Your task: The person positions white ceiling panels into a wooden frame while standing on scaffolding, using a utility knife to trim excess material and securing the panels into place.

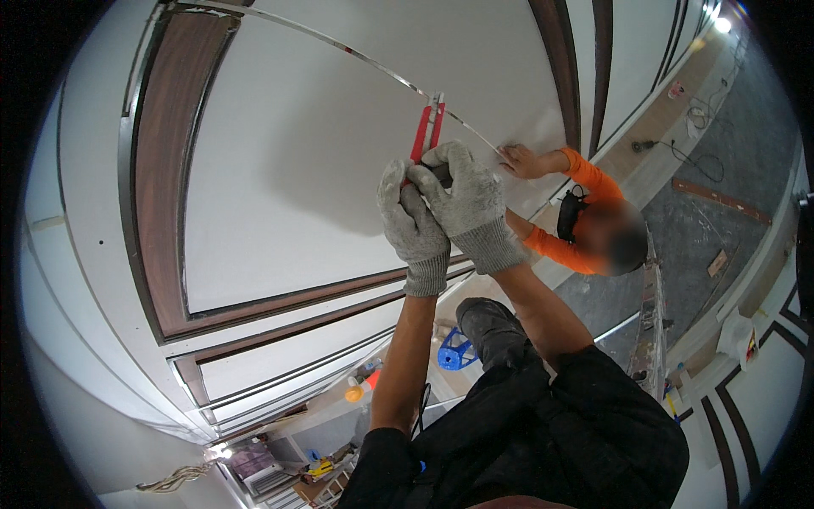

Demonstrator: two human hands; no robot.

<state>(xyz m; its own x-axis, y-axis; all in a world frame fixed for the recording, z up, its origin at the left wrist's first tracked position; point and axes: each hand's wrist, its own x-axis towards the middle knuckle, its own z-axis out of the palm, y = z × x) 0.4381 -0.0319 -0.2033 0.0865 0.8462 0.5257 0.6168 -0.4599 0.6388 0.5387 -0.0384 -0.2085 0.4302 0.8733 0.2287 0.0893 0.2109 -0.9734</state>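
My left hand (413,222) and my right hand (466,197), both in grey knit gloves, are raised side by side in front of a pale wall panel. Their fingers close around the lower end of red-handled pliers (420,136), which point upward; the gloves hide the handle ends. The metal jaws meet a thin shiny metal strip (373,61) running slantwise across the panel. Whether they are clamped tight cannot be made out. A co-worker's bare hand (521,161) touches the strip's lower right end.
A co-worker in orange sleeves (595,180) is close on my right, below my height. Dark wood trim (161,170) frames the panel. Beneath me are a blue plastic stool (456,349) and a plank edge (651,327). Cords (699,161) and a brown board (721,202) lie on the floor.
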